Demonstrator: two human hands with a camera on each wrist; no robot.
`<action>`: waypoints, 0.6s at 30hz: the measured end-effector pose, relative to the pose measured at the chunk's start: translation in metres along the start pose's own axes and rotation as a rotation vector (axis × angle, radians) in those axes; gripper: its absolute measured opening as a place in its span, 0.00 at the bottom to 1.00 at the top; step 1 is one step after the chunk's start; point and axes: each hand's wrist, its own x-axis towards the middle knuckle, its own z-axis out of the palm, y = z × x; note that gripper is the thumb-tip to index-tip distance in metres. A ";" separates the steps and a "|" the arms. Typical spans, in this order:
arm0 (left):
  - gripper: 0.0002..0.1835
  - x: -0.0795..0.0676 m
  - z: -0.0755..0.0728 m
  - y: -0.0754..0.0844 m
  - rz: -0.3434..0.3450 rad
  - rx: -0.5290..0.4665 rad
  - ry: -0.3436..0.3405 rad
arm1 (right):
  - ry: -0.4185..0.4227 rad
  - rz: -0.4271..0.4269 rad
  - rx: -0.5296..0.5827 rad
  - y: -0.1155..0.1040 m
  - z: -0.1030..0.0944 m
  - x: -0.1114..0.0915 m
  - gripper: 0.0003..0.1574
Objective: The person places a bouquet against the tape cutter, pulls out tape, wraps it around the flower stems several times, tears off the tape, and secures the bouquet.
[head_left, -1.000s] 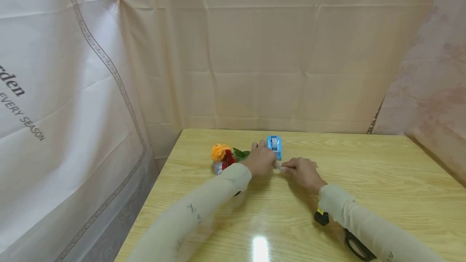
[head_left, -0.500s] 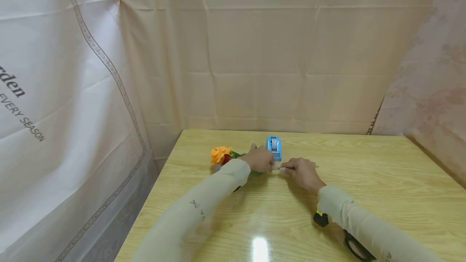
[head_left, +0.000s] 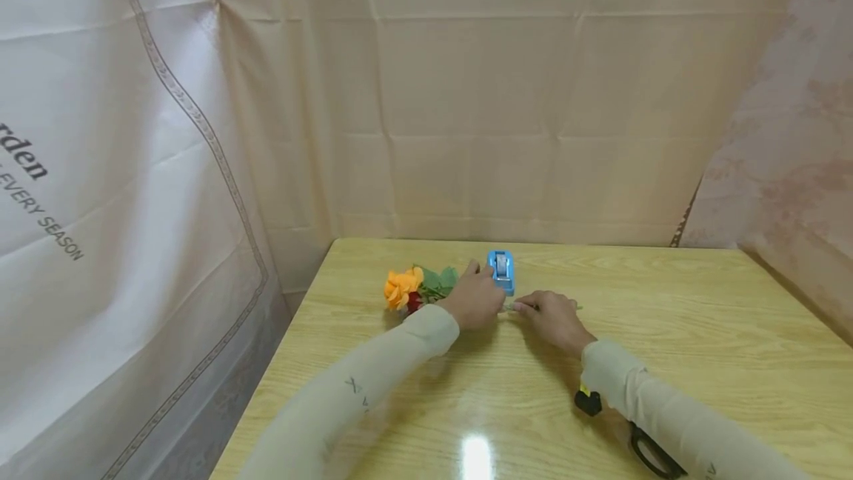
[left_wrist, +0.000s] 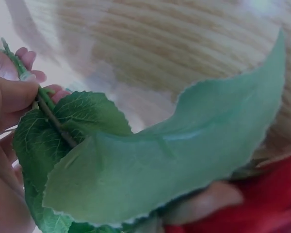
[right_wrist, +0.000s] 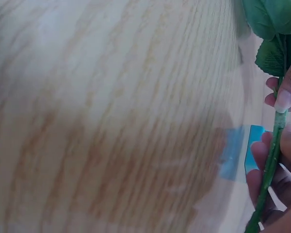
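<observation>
My left hand point(head_left: 474, 301) pinches the green stems of a small bunch of artificial flowers just below the leaves point(left_wrist: 174, 150). On the left, an orange flower point(head_left: 402, 289) and a dark red flower point(head_left: 414, 302) stick out past that hand. Closer to the stem ends, my right hand point(head_left: 554, 319) holds the stems point(right_wrist: 269, 170) between thumb and fingers. Between the two hands, a band of clear tape point(right_wrist: 280, 118) wraps the stems. A blue tape dispenser point(head_left: 501, 272) stands just behind the left hand's fingers.
Beside the right sleeve lie a black and yellow object point(head_left: 588, 400) and a black looped handle point(head_left: 651, 452), both partly covered by the arm. Hanging cloth point(head_left: 466, 124) closes off the wooden table point(head_left: 666, 302) at the back.
The bunch has turned in my hands: green leaves now stand up behind the left hand, and the pale flower seen earlier is hidden. The right hand has hardly moved.
</observation>
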 end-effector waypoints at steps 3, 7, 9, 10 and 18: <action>0.17 -0.003 0.001 0.002 -0.009 0.038 0.025 | -0.024 0.002 -0.011 0.000 0.000 0.001 0.15; 0.18 -0.003 0.002 0.005 -0.027 0.036 0.025 | -0.030 -0.025 -0.024 0.001 0.000 0.002 0.14; 0.19 -0.002 0.003 0.005 -0.035 -0.003 0.001 | -0.017 -0.039 -0.033 0.001 0.000 0.002 0.13; 0.19 -0.001 0.003 0.004 -0.041 -0.036 -0.013 | -0.009 -0.043 -0.038 0.000 -0.001 0.002 0.12; 0.26 0.009 0.001 -0.010 -0.142 -0.372 -0.115 | 0.027 -0.058 -0.031 -0.002 -0.003 0.003 0.10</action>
